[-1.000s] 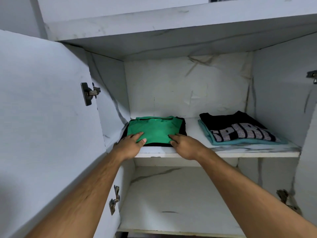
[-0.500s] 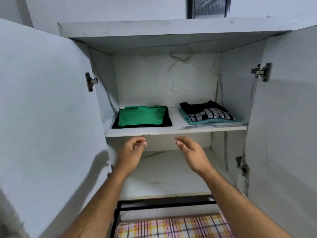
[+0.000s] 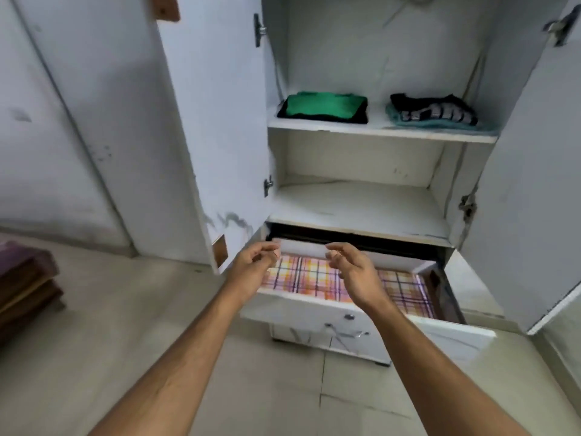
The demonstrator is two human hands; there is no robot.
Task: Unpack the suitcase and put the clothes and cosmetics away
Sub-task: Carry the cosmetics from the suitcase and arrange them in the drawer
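Note:
A folded green shirt (image 3: 322, 103) lies on a black garment at the left of the wardrobe's upper shelf (image 3: 377, 133). A black striped-print shirt (image 3: 434, 110) on a teal one lies at the right of the same shelf. My left hand (image 3: 256, 265) and my right hand (image 3: 349, 267) hang in the air above the pulled-out drawer (image 3: 314, 305), fingers loosely curled, holding nothing. The suitcase is out of view.
Both white wardrobe doors (image 3: 217, 121) stand open. The middle shelf (image 3: 355, 209) is bare. The drawer holds a pink and orange plaid cloth (image 3: 309, 278). Dark wooden furniture (image 3: 25, 284) sits at the left on the tiled floor.
My hands let go of the green shirt on the shelf and drew back and down. I have stepped away, so the lower drawer and floor now show.

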